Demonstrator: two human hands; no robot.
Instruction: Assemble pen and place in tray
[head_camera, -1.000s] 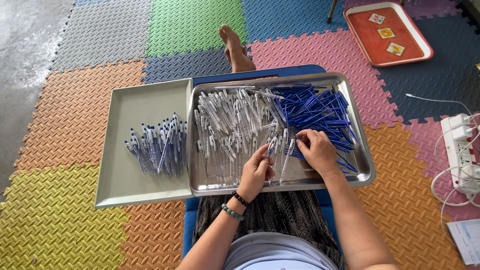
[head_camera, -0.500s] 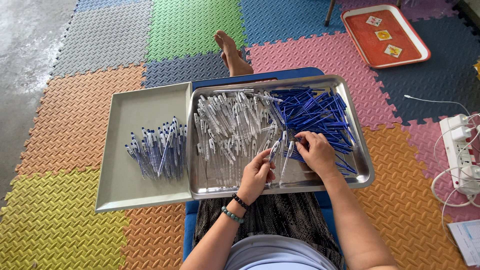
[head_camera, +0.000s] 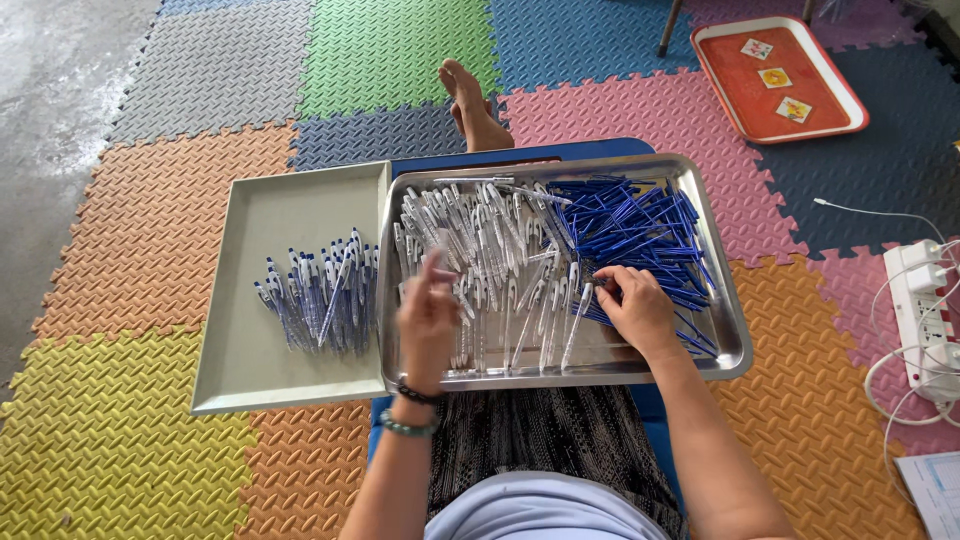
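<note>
Two hands over one shiny steel tray (head_camera: 735, 340): left hand (head_camera: 428, 320) blurred, grip unclear; right hand (head_camera: 632, 305) pinching blue plastic refills (head_camera: 630, 225), uncountably many.

the floor is covered with foam mats (head_camera: 200, 240) in many colours. a red tray (head_camera: 778, 78) with three small cards lies far right, and a white power strip (head_camera: 925, 320) with cables lies at the right edge.

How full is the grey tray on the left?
Mostly empty. The grey tray holds one small heap of assembled pens near its right side; the rest of its floor shows bare. The left hand is beside it, over the steel tray.
</note>
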